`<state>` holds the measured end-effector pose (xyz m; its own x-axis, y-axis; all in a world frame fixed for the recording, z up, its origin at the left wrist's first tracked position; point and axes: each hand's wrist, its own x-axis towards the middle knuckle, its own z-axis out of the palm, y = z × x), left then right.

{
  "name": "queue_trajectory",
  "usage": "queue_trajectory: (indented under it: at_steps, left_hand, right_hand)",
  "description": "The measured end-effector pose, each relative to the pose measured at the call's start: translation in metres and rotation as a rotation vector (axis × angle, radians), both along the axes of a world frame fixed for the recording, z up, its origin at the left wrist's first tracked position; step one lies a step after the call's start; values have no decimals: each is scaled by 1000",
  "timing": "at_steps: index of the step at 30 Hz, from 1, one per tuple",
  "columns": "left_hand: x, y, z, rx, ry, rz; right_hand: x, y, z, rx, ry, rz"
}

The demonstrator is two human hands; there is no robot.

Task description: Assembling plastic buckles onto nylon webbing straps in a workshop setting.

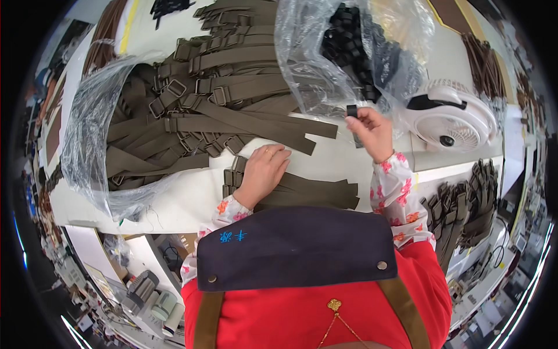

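Observation:
Between the fingertips of my right hand [372,132] is a small black loop [351,110], held above the table beside the clear plastic bag. A short dark piece [358,141] shows just below those fingers; whether it joins the loop I cannot tell. My left hand [266,174] lies palm down over a few olive-green straps [317,191] near the table's front edge, its fingers laid together and slightly bent. Metal buckles [234,168] sit at the left end of these straps. What lies under the palm is hidden.
A big heap of olive straps with buckles [232,116] covers the left and back, partly inside a plastic bag [87,139]. Another clear bag [296,52] holds many black loops [349,46]. A white fan [450,125] stands at right, above more hanging straps [459,203].

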<state>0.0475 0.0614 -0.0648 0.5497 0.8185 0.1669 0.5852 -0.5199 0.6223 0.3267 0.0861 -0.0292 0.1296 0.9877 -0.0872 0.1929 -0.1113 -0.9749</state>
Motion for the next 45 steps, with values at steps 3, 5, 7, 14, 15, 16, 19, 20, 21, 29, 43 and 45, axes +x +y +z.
queue_trajectory:
  at_steps: [3,5,7,14,15,16,19,20,21,29,43,45]
  left_hand:
    - [21,28,8,163,87,-131]
    - [28,45,-2,332,219,-198]
    - [26,57,-11,320,278,-255]
    - [32,67,-9,200,403,-395]
    - [32,66,-9,151,391,-414]
    - [34,65,-4,131,280,-361]
    - [36,56,37,90,12,-254]
    - [35,55,52,91,-38,-250]
    - [35,55,64,93,-90,-246]
    - [31,50,95,192,-180,-325]
    - [32,39,85,325,-201,-398]
    - [34,31,83,305,-170,-373]
  right_hand:
    - [-14,-25,14,46,68,33]
    - [-14,-36,20,87,34,75]
    - [-19,-45,33,26,136,47]
    - [-18,-58,31,22,265,46]
    - [-19,-58,30,22,292,49]
    - [-19,-58,27,15,307,22]
    - [-20,-61,23,-45,386,-52]
    - [-19,-60,23,-85,429,-66]
    - [-19,-59,24,-126,473,-81]
    - [-32,-53,39,-311,784,-1]
    - [-39,-59,39,-391,746,140]
    - [-39,-59,42,-460,719,176]
